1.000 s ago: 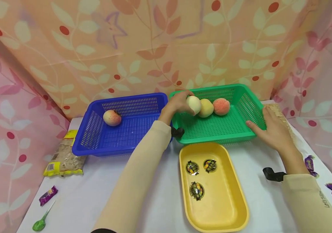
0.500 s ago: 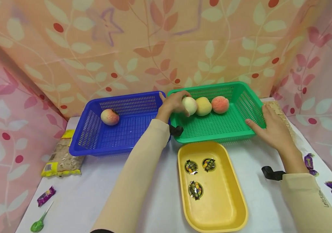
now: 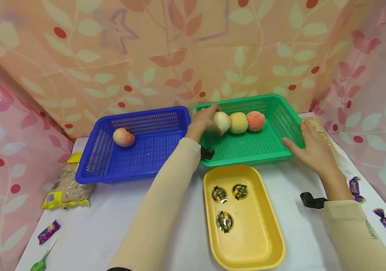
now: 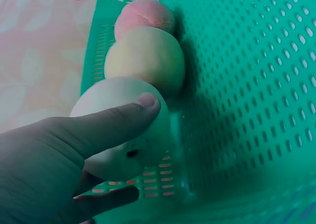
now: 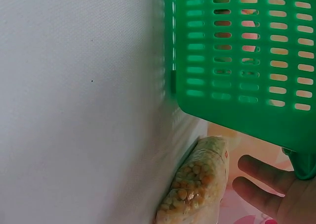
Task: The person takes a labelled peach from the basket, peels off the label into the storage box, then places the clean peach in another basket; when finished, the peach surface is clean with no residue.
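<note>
Peach point(image 3: 222, 122) (pale one), upper centre of frame, sits in the green basket point(image 3: 267, 145), left hand point(image 3: 205, 119) gripping it. Right hand point(image 3: 314, 150) is loose, fingers straight at the basket's right end. I'd squeeze lightly, no nudging the yellow peach point(image 3: 238, 123).

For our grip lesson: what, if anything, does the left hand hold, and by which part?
The left hand holds the pale fruit round its side away from the yellow fruit.
</note>
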`<state>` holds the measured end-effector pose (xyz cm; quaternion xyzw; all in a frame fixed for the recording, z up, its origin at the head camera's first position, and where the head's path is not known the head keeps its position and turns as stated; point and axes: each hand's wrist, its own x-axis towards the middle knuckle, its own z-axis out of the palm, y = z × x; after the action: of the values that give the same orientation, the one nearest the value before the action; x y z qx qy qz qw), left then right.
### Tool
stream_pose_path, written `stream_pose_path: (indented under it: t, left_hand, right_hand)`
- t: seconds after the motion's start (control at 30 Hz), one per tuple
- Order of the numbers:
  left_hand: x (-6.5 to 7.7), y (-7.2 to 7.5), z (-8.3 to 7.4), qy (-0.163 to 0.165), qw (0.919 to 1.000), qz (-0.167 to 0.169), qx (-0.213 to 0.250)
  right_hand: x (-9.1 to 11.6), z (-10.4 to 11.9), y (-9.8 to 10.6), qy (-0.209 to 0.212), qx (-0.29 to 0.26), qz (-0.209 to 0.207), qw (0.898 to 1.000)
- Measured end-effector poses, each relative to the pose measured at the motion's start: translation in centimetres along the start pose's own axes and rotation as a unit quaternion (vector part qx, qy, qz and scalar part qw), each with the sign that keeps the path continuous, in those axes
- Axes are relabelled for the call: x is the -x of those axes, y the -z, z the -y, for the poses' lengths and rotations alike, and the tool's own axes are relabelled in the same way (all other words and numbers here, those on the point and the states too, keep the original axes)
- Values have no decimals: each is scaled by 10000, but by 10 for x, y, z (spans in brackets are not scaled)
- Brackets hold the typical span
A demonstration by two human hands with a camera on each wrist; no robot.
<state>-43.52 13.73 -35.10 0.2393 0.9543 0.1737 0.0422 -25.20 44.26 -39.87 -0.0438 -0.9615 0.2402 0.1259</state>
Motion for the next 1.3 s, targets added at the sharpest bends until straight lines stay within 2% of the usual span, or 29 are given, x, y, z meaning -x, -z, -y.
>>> stream_pose_path:
  t: [0.1,0.23,0.3,0.37,0.5,0.7,0.8,1.0,1.3]
  left_hand:
    - [1,-3,2,-28,10000,15,-46]
    - [-6,-8,2,88,9998,102,-146]
    - [-8,-12,1,186,9995,239,62]
    - [-6,-15,0,257,9979,334,484]
    - [-5,-20,0,448,9909,538,1153]
    - [-7,-23,5,455,9860,602,1484]
    - [-8,-26,8,422,9857,705,1468]
    - [-13,-32,8,152,9874,840,1330]
    - [-15,-31,2,187,9838,935,1520]
  right_hand:
    - [-1,2,-2,-6,-19,20,10000]
    - [-1,5,-5,-50,-51,72,9999]
    - [-1,6,-7,-83,-36,93,9999]
    - [-1,7,-8,-85,-22,77,9999]
    - [-1,9,-9,-53,-53,48,10000]
    - [-2,8,-8,-53,-106,-22,9999]
    - [-2,7,-8,-29,-80,2,10000]
    - [0,5,-5,-62,21,58,10000]
    - [2,-1,-3,-28,-1,22,10000]
